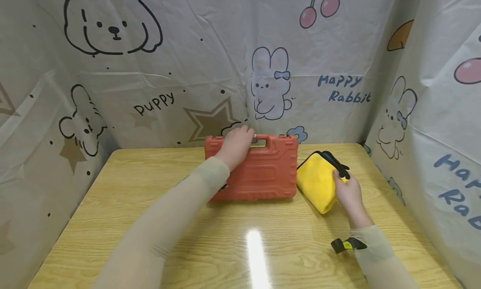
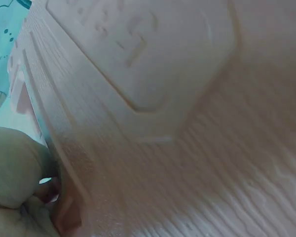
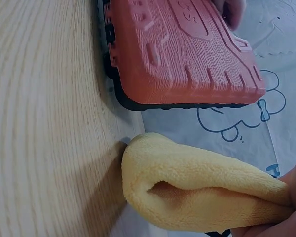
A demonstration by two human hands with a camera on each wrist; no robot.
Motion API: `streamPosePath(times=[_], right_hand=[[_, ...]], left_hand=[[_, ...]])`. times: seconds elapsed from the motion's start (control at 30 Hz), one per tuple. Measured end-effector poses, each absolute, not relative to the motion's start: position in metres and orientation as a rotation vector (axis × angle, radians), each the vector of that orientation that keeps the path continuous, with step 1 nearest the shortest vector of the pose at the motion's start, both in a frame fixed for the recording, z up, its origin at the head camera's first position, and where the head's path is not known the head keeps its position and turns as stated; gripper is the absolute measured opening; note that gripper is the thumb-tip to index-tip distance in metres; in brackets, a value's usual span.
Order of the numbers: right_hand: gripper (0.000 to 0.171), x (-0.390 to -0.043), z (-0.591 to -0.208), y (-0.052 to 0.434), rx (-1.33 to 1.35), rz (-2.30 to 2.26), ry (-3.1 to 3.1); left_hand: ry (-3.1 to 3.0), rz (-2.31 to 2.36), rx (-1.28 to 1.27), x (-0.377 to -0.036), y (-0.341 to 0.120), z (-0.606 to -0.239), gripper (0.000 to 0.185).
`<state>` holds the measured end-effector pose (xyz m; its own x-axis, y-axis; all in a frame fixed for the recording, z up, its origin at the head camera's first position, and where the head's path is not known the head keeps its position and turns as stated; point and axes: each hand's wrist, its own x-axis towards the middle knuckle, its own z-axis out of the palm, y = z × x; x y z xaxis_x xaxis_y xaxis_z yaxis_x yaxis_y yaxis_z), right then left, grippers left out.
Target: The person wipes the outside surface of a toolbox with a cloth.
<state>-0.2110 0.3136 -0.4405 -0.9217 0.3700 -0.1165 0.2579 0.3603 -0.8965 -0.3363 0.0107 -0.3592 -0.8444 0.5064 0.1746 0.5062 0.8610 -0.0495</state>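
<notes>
A red plastic carrying case (image 1: 263, 176) with a moulded handle stands upright near the back of the table. My left hand (image 1: 237, 143) grips its top by the handle. In the left wrist view the fingers (image 2: 15, 168) curl at the edge of the case (image 2: 138, 123), which fills most of that picture. To the right, my right hand (image 1: 349, 193) pinches a folded yellow cloth (image 1: 317, 182) with black edging by its upper corner. The right wrist view shows the cloth (image 3: 202, 187) as fluffy, its lower end close to the tabletop, apart from the case (image 3: 197, 59).
The wooden table (image 1: 293, 255) extends in front of the case. A printed fabric backdrop (image 1: 210, 42) hangs behind and along both sides. A black strap with a small camera (image 1: 343, 244) sits at my right wrist.
</notes>
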Motion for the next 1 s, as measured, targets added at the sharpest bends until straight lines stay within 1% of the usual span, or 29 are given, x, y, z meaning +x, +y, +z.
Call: streamPosePath(times=[0.37, 0.73, 0.87, 1.0], right_hand=[[0.063, -0.211, -0.44, 0.314, -0.588, 1.605, -2.51], [0.064, -0.212, -0.44, 0.315, -0.606, 1.61, -2.497], [0.064, -0.212, -0.441, 0.316, -0.61, 1.624, -2.49], [0.063, -0.212, -0.441, 0.316, -0.611, 1.625, -2.483]], left_hand=[[-2.733, 0.025, -0.812, -0.327, 0.008, -0.352, 0.015], [-2.874, 0.121, -0.918, -0.307, 0.013, -0.337, 0.02], [-2.897, 0.098, -0.945, -0.304, 0.013, -0.336, 0.016], [-2.888, 0.078, -0.987, -0.303, 0.011, -0.334, 0.026]])
